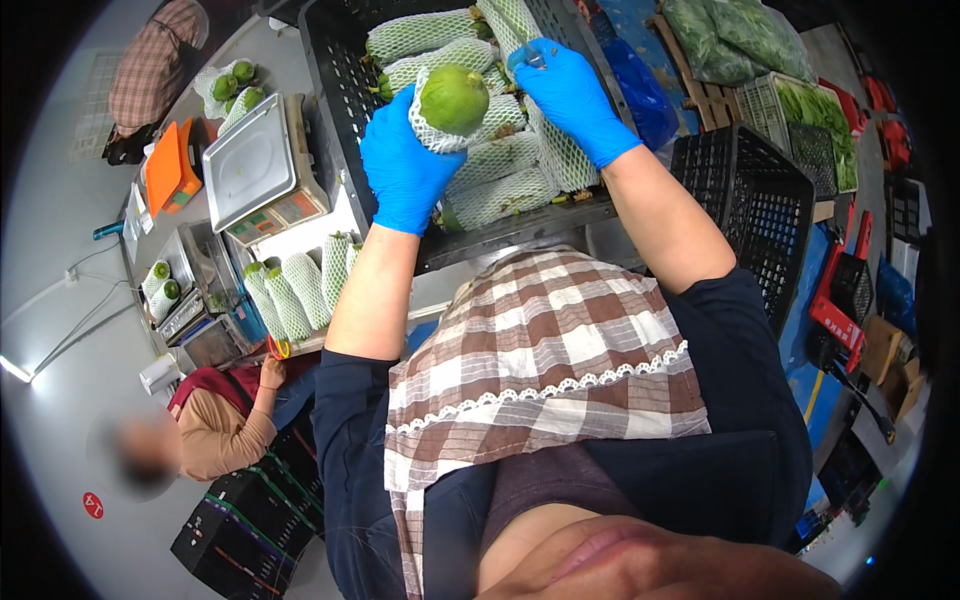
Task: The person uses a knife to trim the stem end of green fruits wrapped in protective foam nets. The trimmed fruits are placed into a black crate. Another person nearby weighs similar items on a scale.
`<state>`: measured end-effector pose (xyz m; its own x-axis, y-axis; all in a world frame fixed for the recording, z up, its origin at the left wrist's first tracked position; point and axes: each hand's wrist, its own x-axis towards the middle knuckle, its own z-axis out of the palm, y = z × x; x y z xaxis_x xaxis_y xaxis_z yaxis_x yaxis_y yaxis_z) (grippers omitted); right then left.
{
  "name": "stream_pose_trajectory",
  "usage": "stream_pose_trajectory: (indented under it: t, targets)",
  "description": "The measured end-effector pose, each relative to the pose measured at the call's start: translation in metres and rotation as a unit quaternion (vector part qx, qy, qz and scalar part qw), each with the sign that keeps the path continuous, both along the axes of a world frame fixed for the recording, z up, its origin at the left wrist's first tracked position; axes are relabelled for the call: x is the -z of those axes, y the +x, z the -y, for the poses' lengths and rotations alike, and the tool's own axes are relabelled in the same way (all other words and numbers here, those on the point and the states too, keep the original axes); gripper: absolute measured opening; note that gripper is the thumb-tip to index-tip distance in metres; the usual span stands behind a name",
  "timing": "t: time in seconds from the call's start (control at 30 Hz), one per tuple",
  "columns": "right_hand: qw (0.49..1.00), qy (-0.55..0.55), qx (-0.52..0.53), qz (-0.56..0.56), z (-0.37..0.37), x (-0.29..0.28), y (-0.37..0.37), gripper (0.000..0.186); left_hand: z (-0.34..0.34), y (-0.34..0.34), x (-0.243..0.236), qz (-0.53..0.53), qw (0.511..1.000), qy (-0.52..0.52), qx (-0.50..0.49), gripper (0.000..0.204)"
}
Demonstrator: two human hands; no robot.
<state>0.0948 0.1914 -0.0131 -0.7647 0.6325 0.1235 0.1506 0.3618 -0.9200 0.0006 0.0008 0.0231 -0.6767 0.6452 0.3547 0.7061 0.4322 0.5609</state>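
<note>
My left hand (403, 165), in a blue glove, holds a green round fruit (455, 97) half wrapped in white foam netting, lifted over a black plastic crate (330, 70). My right hand (570, 95), also in a blue glove, is just right of the fruit and pinches a small thin object near the crate's far side; I cannot tell what it is. The crate holds several long fruits in white foam net sleeves (500, 190).
A steel weighing scale (250, 160) stands left of the crate, with netted fruits (295, 290) in front of it. A second black crate (760, 210) stands at right. A co-worker (215, 430) sits at lower left; another person (150, 70) is at upper left. Green vegetables (730, 35) lie at top right.
</note>
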Motion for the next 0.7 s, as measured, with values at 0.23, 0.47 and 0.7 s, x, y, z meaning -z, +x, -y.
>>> stream_pose_trajectory:
  t: [0.23, 0.47, 0.7]
  targets:
    - [0.986, -0.129, -0.096, 0.048, 0.011, -0.028, 0.002, 0.04, -0.002, 0.001, -0.006, 0.034, 0.999, -0.025, -0.004, 0.061]
    - [0.98, -0.161, -0.091, 0.075, 0.015, -0.028, 0.002, 0.043, 0.002, 0.0, 0.017, -0.144, 0.985, -0.087, -0.029, 0.076]
    - [0.99, -0.007, -0.075, 0.122, 0.007, -0.014, 0.001, 0.03, -0.001, 0.004, 0.006, 0.093, 0.995, 0.013, 0.028, 0.068]
